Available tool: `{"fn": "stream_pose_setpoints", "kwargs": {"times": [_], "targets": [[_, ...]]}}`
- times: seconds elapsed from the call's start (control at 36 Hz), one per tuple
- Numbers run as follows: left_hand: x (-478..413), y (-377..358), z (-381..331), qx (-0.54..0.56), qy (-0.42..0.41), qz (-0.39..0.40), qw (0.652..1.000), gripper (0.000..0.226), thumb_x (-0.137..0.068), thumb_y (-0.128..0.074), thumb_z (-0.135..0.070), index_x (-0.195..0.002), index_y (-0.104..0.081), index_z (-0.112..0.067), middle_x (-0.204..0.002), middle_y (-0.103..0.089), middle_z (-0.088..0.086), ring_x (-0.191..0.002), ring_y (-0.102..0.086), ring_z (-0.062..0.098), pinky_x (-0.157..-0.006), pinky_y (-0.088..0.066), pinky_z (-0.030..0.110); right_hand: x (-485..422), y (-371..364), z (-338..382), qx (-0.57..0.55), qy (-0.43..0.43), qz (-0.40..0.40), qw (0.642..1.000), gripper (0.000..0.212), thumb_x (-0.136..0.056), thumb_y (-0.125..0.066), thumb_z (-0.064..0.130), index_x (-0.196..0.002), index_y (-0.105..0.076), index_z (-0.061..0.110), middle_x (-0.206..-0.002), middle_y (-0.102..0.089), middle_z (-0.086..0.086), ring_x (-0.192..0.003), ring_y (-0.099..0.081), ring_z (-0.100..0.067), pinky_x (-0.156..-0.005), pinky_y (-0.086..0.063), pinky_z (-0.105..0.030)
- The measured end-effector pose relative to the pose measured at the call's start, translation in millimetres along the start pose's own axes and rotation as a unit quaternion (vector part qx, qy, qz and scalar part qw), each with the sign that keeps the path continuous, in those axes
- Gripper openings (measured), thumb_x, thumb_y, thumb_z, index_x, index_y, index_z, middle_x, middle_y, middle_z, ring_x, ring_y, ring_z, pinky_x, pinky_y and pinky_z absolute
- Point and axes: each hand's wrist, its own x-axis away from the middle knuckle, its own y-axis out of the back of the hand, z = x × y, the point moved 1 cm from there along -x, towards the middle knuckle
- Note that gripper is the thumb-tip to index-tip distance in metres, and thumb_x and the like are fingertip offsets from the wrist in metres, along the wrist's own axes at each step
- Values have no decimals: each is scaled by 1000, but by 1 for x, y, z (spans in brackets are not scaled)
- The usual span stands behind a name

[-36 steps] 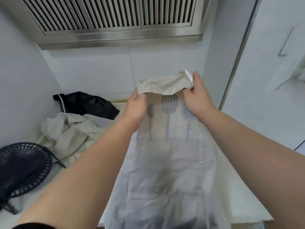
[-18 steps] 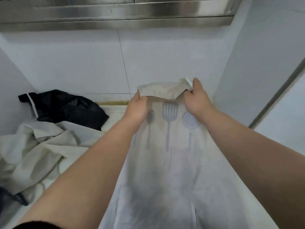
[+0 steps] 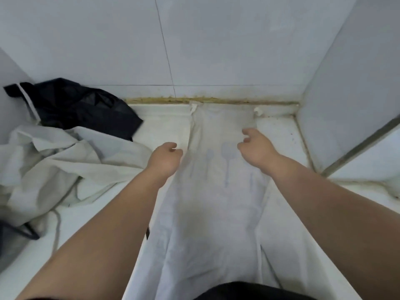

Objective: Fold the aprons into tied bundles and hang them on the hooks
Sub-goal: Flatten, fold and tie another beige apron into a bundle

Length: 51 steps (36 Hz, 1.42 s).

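A white apron (image 3: 214, 191) with faint blue utensil prints lies flat and lengthwise on the white counter (image 3: 279, 135), its top edge against the back wall. My left hand (image 3: 165, 158) hovers at the apron's left edge, fingers loosely curled, holding nothing. Over the apron's upper right part is my right hand (image 3: 254, 145), fingers relaxed and empty. Small strap ends show at the apron's two top corners.
A crumpled cream apron (image 3: 54, 165) lies in a heap at left, with a black apron (image 3: 82, 105) behind it by the wall. A dark object (image 3: 8, 241) sits at the left edge. Tiled walls close in the back and right.
Both hands held the apron's top edge up before; now they have let go and the apron lies flat on the counter. The view has tilted downward.
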Motion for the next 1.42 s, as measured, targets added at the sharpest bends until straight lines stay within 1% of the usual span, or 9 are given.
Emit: {"fn": "stream_pose_setpoints", "kwargs": {"times": [0.28,0.47,0.69,0.81,0.92,0.97,1.08,1.22,1.42], "targets": [[67,15,85,-55,37,60,996,72,-85,-61,-38,-147,-34,-14,-144,-42,5,-128,-46,23,-98,-39,29,85,-58,-20,45,10,58,997,47,-95,-49,18,-141,-40,17,-137,-49,-8,-124,-48,-23,-97,-37,-24],[97,12,137,-85,23,83,993,28,-80,-70,-22,-105,-59,-14,-100,-64,2,-87,-62,19,-68,-49,28,134,-101,-33,73,18,160,984,57,-92,-59,29,-144,-38,19,-148,-39,-4,-133,-40,-19,-102,-33,-23],[126,8,135,121,5,235,964,21,-91,-59,-26,-106,-72,-27,-107,-72,-6,-101,-67,9,-92,-52,28,159,-130,-37,-49,-4,200,978,62,-94,-38,57,-146,-34,23,-152,-32,7,-139,-29,-11,-104,-19,-17],[134,7,136,154,27,315,936,28,-87,-53,-18,-103,-76,-22,-112,-71,3,-103,-65,16,-98,-46,32,161,-133,-40,-145,-43,150,977,61,-88,-43,63,-134,-50,24,-135,-49,9,-128,-42,-11,-112,-27,-30],[144,2,140,118,-20,340,933,51,-89,-46,4,-86,-77,-36,-100,-74,-7,-92,-66,9,-89,-50,24,158,-135,-47,-163,-45,64,984,14,-90,-57,24,-85,-67,16,-99,-67,-4,-95,-61,-19,-93,-46,-36],[144,-2,142,171,-1,312,935,46,-93,-45,3,-82,-77,-28,-96,-74,-5,-89,-66,9,-81,-52,23,157,-137,-54,-185,-62,27,980,18,-91,-53,16,-76,-62,11,-91,-64,-11,-91,-59,-25,-87,-47,-38],[135,-5,155,163,31,198,966,24,-97,-45,-4,-108,-63,-17,-113,-62,-2,-92,-60,12,-63,-50,17,157,-139,-65,-243,-80,19,966,22,-98,-46,22,-96,-62,6,-114,-63,-17,-112,-57,-30,-104,-42,-43],[133,-15,156,113,8,236,965,43,-93,-61,-24,-134,-50,-19,-117,-65,-7,-104,-64,14,-96,-50,31,155,-136,-70,-270,-81,56,958,21,-95,-48,37,-99,-64,23,-120,-64,-4,-114,-58,-20,-108,-39,-40],[130,-18,141,158,12,225,961,9,-88,-64,-5,-85,-65,-14,-75,-66,-1,-57,-59,8,-55,-49,18,165,-134,-60,-224,-68,125,964,68,-83,-40,72,-132,-53,27,-136,-53,9,-128,-46,-8,-113,-29,-31]]}}
